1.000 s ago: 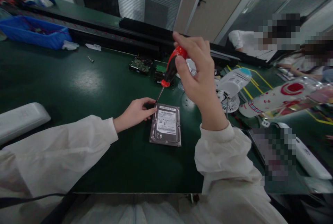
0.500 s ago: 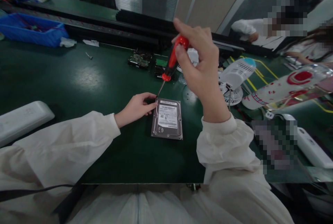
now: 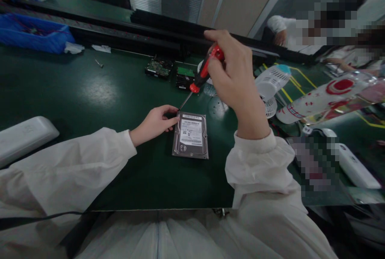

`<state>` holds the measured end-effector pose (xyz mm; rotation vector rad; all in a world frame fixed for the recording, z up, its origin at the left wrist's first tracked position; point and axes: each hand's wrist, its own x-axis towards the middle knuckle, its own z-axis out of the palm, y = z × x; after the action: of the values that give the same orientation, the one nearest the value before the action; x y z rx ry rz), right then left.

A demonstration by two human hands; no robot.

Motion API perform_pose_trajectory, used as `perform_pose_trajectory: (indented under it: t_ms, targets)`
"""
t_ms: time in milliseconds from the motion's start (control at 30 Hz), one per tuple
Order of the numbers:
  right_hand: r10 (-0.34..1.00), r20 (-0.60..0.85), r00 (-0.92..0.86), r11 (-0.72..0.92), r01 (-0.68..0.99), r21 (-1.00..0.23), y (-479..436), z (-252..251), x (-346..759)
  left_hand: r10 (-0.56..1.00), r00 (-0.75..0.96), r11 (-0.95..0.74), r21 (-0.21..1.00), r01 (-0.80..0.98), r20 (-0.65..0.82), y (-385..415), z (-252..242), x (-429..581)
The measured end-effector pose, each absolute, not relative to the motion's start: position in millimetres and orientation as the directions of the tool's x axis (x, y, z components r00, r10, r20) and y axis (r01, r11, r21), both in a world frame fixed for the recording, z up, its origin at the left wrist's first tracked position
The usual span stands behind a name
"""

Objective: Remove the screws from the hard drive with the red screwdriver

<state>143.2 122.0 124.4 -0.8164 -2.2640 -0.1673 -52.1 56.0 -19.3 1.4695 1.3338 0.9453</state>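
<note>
A silver hard drive (image 3: 190, 135) with a white label lies flat on the green table. At its far left corner, my left hand (image 3: 157, 123) grips the edge, thumb on the near side and index finger by the screwdriver tip. My right hand (image 3: 233, 72) is closed around the red and black handle of a screwdriver (image 3: 202, 73), index finger stretched past the handle's end. The screwdriver slants down to the left, its thin shaft reaching that same corner. Whether the tip sits in a screw is too small to tell.
Two circuit-board drives (image 3: 158, 67) (image 3: 184, 77) lie behind. Left are a blue bin (image 3: 36, 34), a small screw-like part (image 3: 99, 63) and a white device (image 3: 27, 138). Right are a white fan (image 3: 273, 82) and a bottle (image 3: 319, 98). People sit beyond the partition.
My right hand has tipped the screwdriver handle further right, so the shaft leans more. My left hand keeps its place at the drive's corner. The whole view has shifted slightly.
</note>
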Motion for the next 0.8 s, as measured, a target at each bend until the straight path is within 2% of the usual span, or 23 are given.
perform_pose_trajectory:
  t_ms: [67,200,267,367,433,533,600,700,800]
  targets:
    - [0.536,0.640,-0.551,0.770,0.629,-0.104,121.3,125.3,143.6,0.992,0.123,-0.007,0.957,0.291,-0.030,56.5,-20.3,-52.4]
    - [0.658,0.625,-0.421,0.586,0.807,-0.072,120.7,127.4,145.5,0.993,0.114,0.000,0.956,0.292,-0.035,55.9,-18.9,-51.5]
    - [0.632,0.634,-0.447,0.636,0.766,-0.094,120.9,128.5,148.1,0.994,0.106,0.008,0.956,0.294,-0.041,55.5,-17.9,-51.2]
    - [0.551,0.632,-0.545,0.774,0.617,-0.142,120.7,129.7,151.6,0.993,0.108,0.004,0.955,0.296,-0.038,55.4,-18.2,-51.8]
    - [0.598,0.603,-0.528,0.737,0.658,-0.154,120.4,130.1,152.6,0.993,0.111,0.000,0.955,0.297,-0.034,55.7,-19.3,-52.7]
    - [0.701,0.572,-0.426,0.594,0.793,-0.137,120.8,130.4,153.0,0.994,0.104,0.001,0.956,0.295,-0.033,56.6,-21.0,-53.9]
    - [0.681,0.577,-0.451,0.630,0.762,-0.148,121.6,130.8,153.5,0.994,0.104,0.007,0.956,0.293,-0.040,57.1,-21.9,-54.3]
    - [0.599,0.590,-0.541,0.756,0.626,-0.193,122.0,131.5,154.5,0.993,0.104,0.018,0.955,0.296,-0.051,57.9,-23.3,-54.8]
    - [0.650,0.575,-0.497,0.703,0.680,-0.207,121.8,131.3,154.7,0.994,0.101,0.019,0.954,0.300,-0.052,58.5,-24.7,-55.0]
